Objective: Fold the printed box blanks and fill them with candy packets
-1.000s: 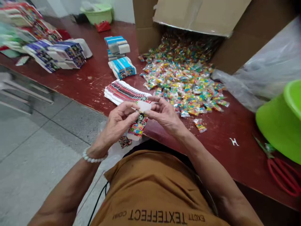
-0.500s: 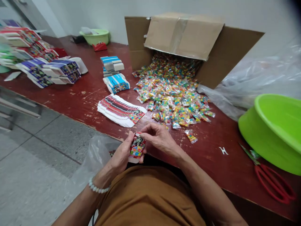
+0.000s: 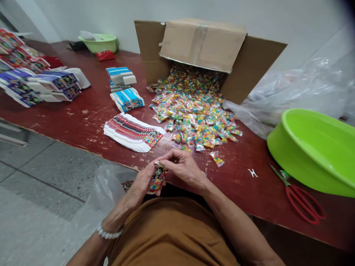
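Close to my body, over the table's front edge, I hold a small printed red candy box (image 3: 158, 177). My left hand (image 3: 140, 183) is closed around its side, the thumb along the front. My right hand (image 3: 184, 168) pinches the box's top end between thumb and fingers. Just beyond my hands lies a fanned stack of flat printed boxes (image 3: 133, 133). To its right spreads a heap of small clear candy packets (image 3: 194, 118), and one packet (image 3: 217, 159) lies apart near my right hand.
A tipped cardboard box (image 3: 202, 46) spills the packets. On the right are a green basin (image 3: 291, 147) and red-handled scissors (image 3: 302, 203). Blue boxes (image 3: 127, 99) and purple boxes (image 3: 55, 83) stand left. A clear plastic bag (image 3: 104, 192) hangs below the table's front edge.
The view has turned slightly right, so the table's things appear further left. My right fingers stay at the top of the box, which is now more covered by my hands.
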`<control>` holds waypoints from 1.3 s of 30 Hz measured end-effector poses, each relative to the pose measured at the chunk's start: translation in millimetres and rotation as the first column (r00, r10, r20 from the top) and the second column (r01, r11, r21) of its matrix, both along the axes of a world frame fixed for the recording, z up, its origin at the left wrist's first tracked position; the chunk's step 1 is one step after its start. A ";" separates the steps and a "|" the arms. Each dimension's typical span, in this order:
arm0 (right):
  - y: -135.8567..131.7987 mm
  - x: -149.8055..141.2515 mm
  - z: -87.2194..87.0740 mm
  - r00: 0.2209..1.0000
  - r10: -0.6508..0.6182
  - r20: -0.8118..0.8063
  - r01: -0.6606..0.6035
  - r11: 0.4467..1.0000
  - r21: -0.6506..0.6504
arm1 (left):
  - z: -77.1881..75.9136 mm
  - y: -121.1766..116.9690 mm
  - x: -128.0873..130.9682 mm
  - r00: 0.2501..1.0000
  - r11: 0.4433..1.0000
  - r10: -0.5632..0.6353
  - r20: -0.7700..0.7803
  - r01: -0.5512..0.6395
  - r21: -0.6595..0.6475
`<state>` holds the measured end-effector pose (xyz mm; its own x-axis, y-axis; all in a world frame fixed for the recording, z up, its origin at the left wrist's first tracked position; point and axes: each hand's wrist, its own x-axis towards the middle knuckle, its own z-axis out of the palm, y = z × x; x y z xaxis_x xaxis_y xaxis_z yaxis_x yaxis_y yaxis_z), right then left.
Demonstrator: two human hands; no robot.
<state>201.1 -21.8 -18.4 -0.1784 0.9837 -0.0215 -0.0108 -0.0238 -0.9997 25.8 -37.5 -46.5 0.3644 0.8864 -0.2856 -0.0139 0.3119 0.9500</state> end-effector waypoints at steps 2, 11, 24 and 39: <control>0.0 0.9 0.8 0.999 -0.002 -0.038 0.000 0.998 -0.057 | -0.6 -0.9 -1.3 1.000 1.000 -0.014 0.002 0.014 -0.003; -8.5 5.6 -8.7 0.986 0.106 0.130 -0.137 0.957 0.257 | -4.8 -5.6 5.2 0.996 0.996 0.015 0.089 -0.007 -0.090; -75.4 81.7 -48.1 0.370 -0.436 0.821 0.137 0.899 0.416 | 0.3 -31.1 -36.0 0.984 0.890 0.134 0.121 -0.066 -0.451; -53.2 58.2 -22.9 0.990 -0.115 0.076 0.120 0.991 -0.061 | 11.6 -4.0 -34.8 0.966 0.947 -0.252 -0.060 0.233 -0.223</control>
<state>259.3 -74.9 -41.3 -0.0574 0.9938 -0.0953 0.0550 -0.0921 -0.9942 -9.0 -41.5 -34.8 0.5264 0.6897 -0.4972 0.1666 0.4898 0.8558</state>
